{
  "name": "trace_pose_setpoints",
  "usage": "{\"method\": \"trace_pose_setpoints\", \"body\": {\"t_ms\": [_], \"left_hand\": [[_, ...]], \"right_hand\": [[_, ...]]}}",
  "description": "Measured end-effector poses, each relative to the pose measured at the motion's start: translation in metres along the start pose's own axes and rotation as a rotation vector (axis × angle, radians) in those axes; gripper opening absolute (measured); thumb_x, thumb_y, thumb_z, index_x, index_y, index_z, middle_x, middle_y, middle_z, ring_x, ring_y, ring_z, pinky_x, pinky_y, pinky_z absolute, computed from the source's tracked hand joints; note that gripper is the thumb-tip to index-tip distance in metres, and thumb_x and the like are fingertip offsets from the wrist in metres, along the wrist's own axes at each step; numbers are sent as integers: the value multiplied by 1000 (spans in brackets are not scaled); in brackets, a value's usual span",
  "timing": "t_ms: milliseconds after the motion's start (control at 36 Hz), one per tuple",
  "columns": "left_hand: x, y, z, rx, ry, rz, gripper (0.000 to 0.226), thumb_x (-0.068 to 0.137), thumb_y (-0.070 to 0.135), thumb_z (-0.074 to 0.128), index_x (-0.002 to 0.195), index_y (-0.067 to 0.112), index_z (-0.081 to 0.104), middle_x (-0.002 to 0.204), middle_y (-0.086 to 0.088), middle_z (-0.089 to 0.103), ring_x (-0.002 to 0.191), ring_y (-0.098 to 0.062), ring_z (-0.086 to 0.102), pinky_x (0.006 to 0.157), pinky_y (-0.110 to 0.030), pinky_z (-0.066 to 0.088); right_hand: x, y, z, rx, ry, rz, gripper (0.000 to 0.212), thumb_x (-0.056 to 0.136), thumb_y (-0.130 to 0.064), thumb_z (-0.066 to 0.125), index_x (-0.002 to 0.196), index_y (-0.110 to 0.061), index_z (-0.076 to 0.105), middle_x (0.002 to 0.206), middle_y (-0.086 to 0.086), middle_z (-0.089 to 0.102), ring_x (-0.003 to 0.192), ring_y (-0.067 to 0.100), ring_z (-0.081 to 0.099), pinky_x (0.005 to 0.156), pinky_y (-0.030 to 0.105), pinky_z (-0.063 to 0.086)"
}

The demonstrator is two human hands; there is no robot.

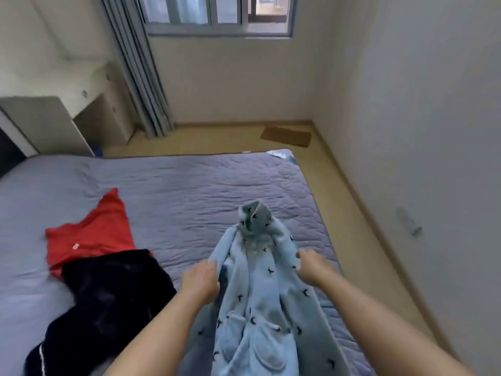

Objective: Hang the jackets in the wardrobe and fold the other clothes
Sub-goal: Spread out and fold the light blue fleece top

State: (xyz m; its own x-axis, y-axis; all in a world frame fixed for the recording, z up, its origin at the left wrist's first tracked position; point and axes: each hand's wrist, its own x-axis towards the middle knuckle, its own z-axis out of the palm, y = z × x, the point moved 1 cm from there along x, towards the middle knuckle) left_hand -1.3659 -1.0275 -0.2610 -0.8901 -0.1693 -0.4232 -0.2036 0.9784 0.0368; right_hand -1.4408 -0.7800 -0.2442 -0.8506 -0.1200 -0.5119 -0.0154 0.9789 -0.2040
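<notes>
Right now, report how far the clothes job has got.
Done: nothing visibly folded or hung; no wardrobe in view. In hand: left hand and right hand grip the blue hooded jacket at its shoulders over the bed. Remaining: the red top and dark garment lie crumpled on the bed, unfolded.

Garments on the bed [176,180]: three.
- One light blue fleece jacket [260,294] with dark markings.
- One red garment [92,234].
- One dark garment [108,294].

Hands: two, one left hand [199,280] and one right hand [311,268].

Room fittings: one window [217,14], one curtain [141,77], one desk [89,85], one floor mat [286,136].
</notes>
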Motion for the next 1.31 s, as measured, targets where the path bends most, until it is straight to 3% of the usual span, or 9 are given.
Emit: {"method": "trace_pose_setpoints", "body": {"t_ms": [333,500,611,694,861,972,1083,1194,1306], "left_hand": [[-29,-2,309,-40,-534,-21,49,89,29,51,134,18,37,137,-4,43,126,-22,44,96,-32,42],[0,-1,382,38,-451,-42,56,87,22,54,138,21,30,139,-2,34,123,-21,42,92,-34,44],[29,-8,416,129,-332,-67,75,90,21,57,148,26,10,157,-6,6,132,-25,31,93,-35,40],[50,-11,444,185,-291,-29,78,93,17,50,151,28,-2,159,-7,-8,136,-29,25,95,-36,40],[77,-9,464,162,-255,72,35,91,8,46,124,18,42,114,-6,43,93,-25,55,64,-34,45],[65,-31,438,278,-204,198,25,69,1,74,88,10,60,82,-8,57,62,-28,63,45,-31,36],[33,-81,424,559,-395,148,22,92,13,48,112,22,52,113,4,56,96,-19,65,70,-32,48],[14,-85,417,550,-575,201,35,92,18,51,126,25,44,129,3,45,116,-18,54,86,-33,47],[22,-47,421,493,-611,153,52,91,26,51,139,23,32,133,-1,43,125,-21,43,95,-35,43]], "right_hand": [[18,98,302,-119,-530,25,39,96,-26,46,133,-19,40,138,6,41,124,26,45,96,35,41],[41,125,387,-125,-494,66,62,85,-32,61,137,-28,28,140,5,32,124,29,41,95,38,43],[57,137,431,-149,-432,97,91,82,-27,68,148,-37,5,155,9,1,136,35,26,101,42,42],[67,140,459,-198,-279,64,82,87,-15,59,148,-37,8,152,12,4,126,33,35,95,39,45],[90,160,475,-192,-124,-74,48,87,-10,52,129,-30,38,129,4,29,104,24,46,67,28,39],[83,193,442,-362,-123,-226,21,88,-22,58,108,-21,52,111,5,46,94,26,55,56,32,32],[66,244,400,-516,-367,-227,25,86,-17,54,109,-24,48,114,2,42,97,23,56,62,32,37],[55,264,386,-437,-710,-264,38,89,-29,54,126,-32,46,127,-2,39,112,22,51,84,34,45],[66,252,388,-122,-567,-76,38,89,-45,54,123,-28,53,124,-2,49,109,18,52,89,36,46]]}}
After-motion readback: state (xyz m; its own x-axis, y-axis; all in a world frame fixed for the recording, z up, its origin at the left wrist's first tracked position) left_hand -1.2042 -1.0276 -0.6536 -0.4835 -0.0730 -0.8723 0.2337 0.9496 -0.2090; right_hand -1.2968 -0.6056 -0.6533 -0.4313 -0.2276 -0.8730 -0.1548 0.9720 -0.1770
